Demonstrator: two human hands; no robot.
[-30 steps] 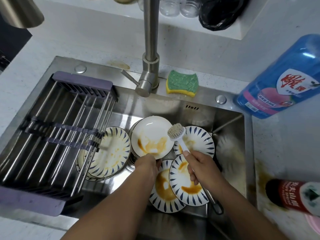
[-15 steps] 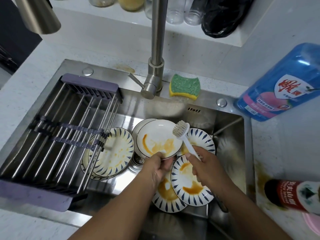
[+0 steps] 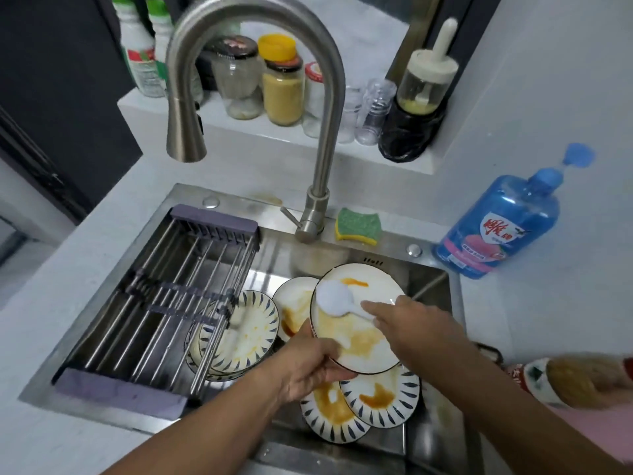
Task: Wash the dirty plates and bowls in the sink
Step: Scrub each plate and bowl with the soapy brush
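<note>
Steel sink (image 3: 274, 255) holds stained plates (image 3: 380, 399); L hand (image 3: 308, 365) grips white plate (image 3: 356, 337) by near rim, tilted above them; R hand (image 3: 418, 323) grips dish brush (image 3: 334, 298), head on plate. Scrubbing step; next: firm strokes over sauce.

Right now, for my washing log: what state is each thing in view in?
White dark-rimmed round plate, lifted, tilted, sauce-stained.
White plastic dish brush, head on that plate.
Left hand, grips the plate's lower rim.
Right hand, holds the brush handle.
Blue-petal patterned plates, lying in the steel sink, stained.
Curved steel tap, no water showing.
Green-yellow sponge, lying on sink ledge.
</note>
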